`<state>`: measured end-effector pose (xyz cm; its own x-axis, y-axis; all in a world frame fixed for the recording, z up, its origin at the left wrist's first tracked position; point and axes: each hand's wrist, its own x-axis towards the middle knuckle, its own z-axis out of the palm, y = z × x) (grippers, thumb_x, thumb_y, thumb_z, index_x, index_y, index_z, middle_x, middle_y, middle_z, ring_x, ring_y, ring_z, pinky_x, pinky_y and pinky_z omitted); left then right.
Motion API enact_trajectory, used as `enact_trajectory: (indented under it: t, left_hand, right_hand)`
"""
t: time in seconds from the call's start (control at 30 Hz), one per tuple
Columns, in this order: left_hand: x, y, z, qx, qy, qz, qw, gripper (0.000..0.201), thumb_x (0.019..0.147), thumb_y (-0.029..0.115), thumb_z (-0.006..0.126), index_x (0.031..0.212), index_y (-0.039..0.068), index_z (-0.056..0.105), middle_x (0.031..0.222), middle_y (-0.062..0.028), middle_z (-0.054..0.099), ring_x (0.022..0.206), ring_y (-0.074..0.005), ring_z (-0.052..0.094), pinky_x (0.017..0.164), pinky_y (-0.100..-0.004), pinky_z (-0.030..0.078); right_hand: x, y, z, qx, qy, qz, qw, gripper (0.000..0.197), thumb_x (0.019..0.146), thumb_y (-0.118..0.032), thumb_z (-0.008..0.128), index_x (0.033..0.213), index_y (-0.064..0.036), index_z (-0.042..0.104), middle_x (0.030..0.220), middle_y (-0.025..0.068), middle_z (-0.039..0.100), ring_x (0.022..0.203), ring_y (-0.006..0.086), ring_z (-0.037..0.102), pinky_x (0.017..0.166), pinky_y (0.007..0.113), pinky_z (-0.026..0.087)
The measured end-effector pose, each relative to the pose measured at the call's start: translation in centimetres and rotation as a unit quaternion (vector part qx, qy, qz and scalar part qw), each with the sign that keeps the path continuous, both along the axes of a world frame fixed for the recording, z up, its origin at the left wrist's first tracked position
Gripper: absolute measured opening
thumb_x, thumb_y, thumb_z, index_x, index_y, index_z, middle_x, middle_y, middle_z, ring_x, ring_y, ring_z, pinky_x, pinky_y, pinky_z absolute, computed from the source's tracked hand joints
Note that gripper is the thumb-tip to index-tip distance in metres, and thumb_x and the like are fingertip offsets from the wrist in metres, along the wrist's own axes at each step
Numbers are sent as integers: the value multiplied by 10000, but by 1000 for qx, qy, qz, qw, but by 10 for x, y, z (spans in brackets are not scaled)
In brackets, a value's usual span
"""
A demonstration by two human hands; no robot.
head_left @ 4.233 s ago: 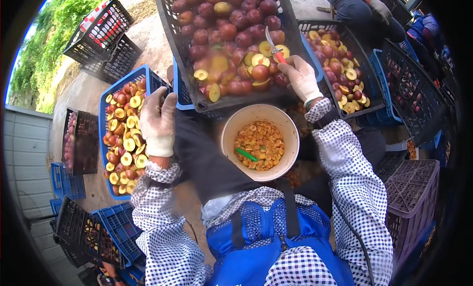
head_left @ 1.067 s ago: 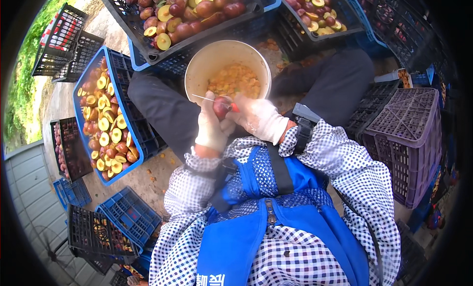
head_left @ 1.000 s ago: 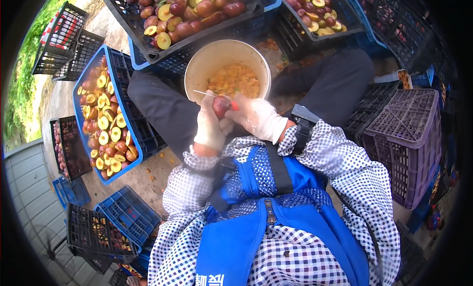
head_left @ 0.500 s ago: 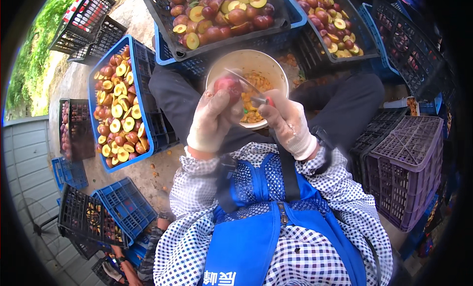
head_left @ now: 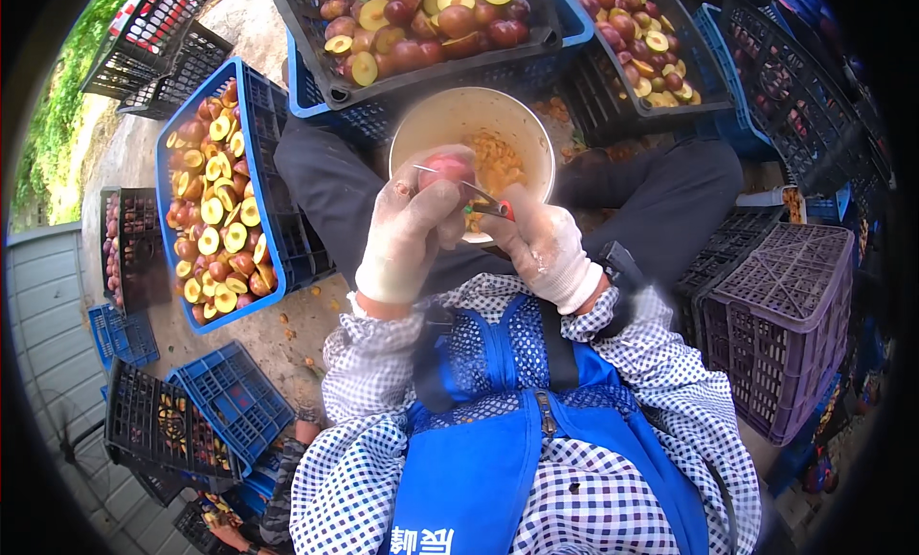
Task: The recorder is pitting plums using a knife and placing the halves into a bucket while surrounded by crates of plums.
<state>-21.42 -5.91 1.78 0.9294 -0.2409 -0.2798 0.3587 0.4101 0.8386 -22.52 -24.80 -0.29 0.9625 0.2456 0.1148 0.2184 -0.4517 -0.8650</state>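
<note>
In my gloved left hand [head_left: 402,232] is a red plum [head_left: 446,166], its fingers wrapped round it. My right hand [head_left: 548,247], gloved too, is closed on the red handle of a small knife [head_left: 486,203]. The blade lies against the plum; how deep it goes in I cannot tell. Both hands are over the near part of a round white bucket [head_left: 544,144] between my legs. Orange-brown pieces that look like plum pits [head_left: 500,161] cover its bottom.
A blue crate [head_left: 276,139] of plum halves stands at my left. Ahead are a black crate [head_left: 335,98] and another black crate [head_left: 632,115], both holding cut plums. Stacked purple crates [head_left: 775,335] are on the right. Another person's arm [head_left: 228,536] shows at lower left.
The knife has swung lower, its blade now across the plum. Both hands have shifted slightly left, and my right hand has come nearer to the left.
</note>
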Motion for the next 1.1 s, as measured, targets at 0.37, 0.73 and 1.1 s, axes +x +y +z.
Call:
enact_trajectory:
  t: [0.37, 0.73, 1.1]
  left_hand:
    - [7, -31, -13, 153, -37, 109, 981, 402, 813, 279, 727, 1096, 8, 637, 991, -102, 679, 888, -209, 663, 836, -362, 525]
    - [9, -32, -1, 161, -84, 89, 979, 429, 863, 221, 697, 1198, -16, 573, 1107, -111, 696, 921, -172, 645, 861, -291, 504]
    - [15, -30, 5, 69, -83, 92, 990, 558, 826, 307, 714, 1257, -8, 553, 1116, -117, 686, 1055, -179, 622, 940, -318, 477]
  right_hand:
    - [5, 25, -24, 125, -15, -17, 992, 276, 926, -207, 667, 1110, -22, 576, 900, 232, 679, 825, 418, 679, 696, 460, 534]
    - [12, 23, -25, 245, 76, 33, 966, 300, 971, -200, 614, 1189, 6, 603, 998, 193, 704, 945, 310, 704, 820, 370, 524]
    - [16, 32, -13, 329, 118, 36, 936, 321, 966, -181, 620, 1219, 14, 599, 1029, 137, 700, 973, 192, 671, 842, 331, 507]
